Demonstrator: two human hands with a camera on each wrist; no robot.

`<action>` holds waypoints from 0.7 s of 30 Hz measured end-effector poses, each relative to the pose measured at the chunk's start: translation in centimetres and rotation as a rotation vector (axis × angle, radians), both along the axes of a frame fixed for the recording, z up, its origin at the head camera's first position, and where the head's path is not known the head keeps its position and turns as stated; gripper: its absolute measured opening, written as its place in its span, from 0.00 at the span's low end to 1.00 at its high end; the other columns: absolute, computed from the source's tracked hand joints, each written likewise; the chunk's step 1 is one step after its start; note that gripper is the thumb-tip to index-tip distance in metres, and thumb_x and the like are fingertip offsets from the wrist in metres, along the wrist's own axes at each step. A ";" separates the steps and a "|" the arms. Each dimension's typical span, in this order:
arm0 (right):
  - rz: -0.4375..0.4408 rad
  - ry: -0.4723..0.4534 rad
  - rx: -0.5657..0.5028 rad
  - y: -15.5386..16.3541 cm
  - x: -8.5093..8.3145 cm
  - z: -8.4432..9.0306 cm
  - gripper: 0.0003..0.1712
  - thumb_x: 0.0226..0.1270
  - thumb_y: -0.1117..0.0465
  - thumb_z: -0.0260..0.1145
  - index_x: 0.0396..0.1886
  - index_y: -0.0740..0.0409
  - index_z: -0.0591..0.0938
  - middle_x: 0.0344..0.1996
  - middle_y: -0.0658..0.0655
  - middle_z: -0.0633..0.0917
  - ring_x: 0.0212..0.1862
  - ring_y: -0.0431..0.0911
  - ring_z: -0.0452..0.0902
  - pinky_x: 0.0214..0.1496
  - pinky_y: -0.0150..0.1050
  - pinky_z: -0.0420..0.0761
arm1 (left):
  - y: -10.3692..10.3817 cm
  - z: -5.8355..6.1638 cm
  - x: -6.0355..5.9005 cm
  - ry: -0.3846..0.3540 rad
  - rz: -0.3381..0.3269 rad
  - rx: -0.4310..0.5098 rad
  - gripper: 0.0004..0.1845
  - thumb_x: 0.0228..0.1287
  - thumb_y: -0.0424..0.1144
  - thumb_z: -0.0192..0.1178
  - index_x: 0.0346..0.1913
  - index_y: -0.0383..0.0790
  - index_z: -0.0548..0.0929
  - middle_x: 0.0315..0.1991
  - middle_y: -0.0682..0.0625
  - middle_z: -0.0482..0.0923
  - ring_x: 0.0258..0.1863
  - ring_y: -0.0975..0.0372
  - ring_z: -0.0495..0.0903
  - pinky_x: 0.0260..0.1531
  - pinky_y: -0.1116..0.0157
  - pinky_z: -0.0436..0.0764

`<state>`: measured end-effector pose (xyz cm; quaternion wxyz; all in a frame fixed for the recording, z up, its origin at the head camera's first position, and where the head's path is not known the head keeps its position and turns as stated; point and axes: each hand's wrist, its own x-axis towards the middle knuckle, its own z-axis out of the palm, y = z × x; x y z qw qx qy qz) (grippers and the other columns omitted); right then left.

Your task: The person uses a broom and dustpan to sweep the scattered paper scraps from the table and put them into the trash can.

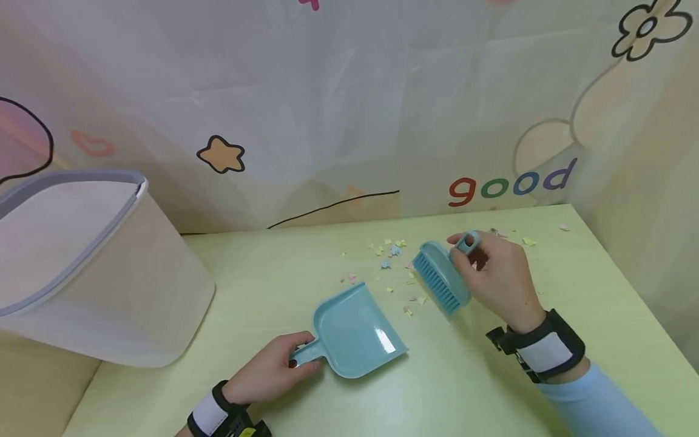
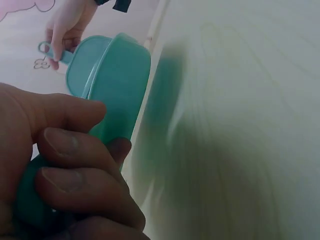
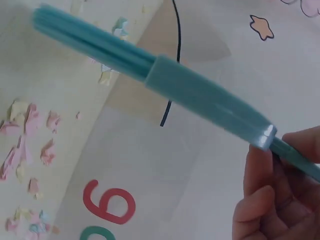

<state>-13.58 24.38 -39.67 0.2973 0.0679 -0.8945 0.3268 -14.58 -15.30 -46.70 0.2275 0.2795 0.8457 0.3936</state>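
A small teal dustpan (image 1: 355, 331) lies on the pale green table (image 1: 464, 388), its mouth facing the far right. My left hand (image 1: 273, 370) grips its handle; the left wrist view shows my fingers (image 2: 75, 170) curled round the dustpan (image 2: 112, 80). My right hand (image 1: 499, 279) holds a teal hand brush (image 1: 439, 273) by its looped handle, bristles tilted down toward the left, just above the table. Several coloured paper scraps (image 1: 393, 255) lie scattered between the brush and the pan. In the right wrist view the brush (image 3: 165, 80) crosses the frame above paper scraps (image 3: 25, 135).
A large white bin (image 1: 82, 267) with a grey rim stands at the left, tilted toward the table. A printed curtain (image 1: 349, 109) closes off the back and right sides. A few more scraps (image 1: 526, 240) lie near the far right corner.
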 end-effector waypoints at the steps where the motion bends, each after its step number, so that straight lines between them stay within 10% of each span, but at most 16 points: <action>1: 0.011 0.026 0.035 -0.2 0.1 -0.1 0.05 0.65 0.68 0.71 0.40 0.60 0.89 0.28 0.54 0.88 0.24 0.42 0.70 0.26 0.33 0.69 | 0.2 0.0 0.0 -0.004 0.001 -0.007 0.08 0.72 0.47 0.66 0.39 0.49 0.79 0.27 0.59 0.63 0.31 0.70 0.70 0.34 0.72 0.70; 13: 0.202 0.193 0.352 -2.5 0.6 -1.3 0.21 0.52 0.71 0.81 0.48 0.58 0.90 0.28 0.52 0.80 0.26 0.40 0.71 0.27 0.34 0.74 | 1.7 -0.8 0.1 -0.033 -0.006 -0.057 0.11 0.73 0.48 0.64 0.38 0.47 0.77 0.24 0.57 0.61 0.25 0.71 0.66 0.28 0.73 0.67; 21: 0.351 0.147 0.427 -2.6 0.5 -1.8 0.21 0.47 0.74 0.82 0.42 0.54 0.92 0.29 0.48 0.81 0.29 0.38 0.70 0.31 0.34 0.74 | 2.0 -0.9 0.4 0.134 0.068 -0.156 0.18 0.72 0.55 0.64 0.54 0.48 0.81 0.18 0.61 0.57 0.16 0.71 0.59 0.19 0.71 0.60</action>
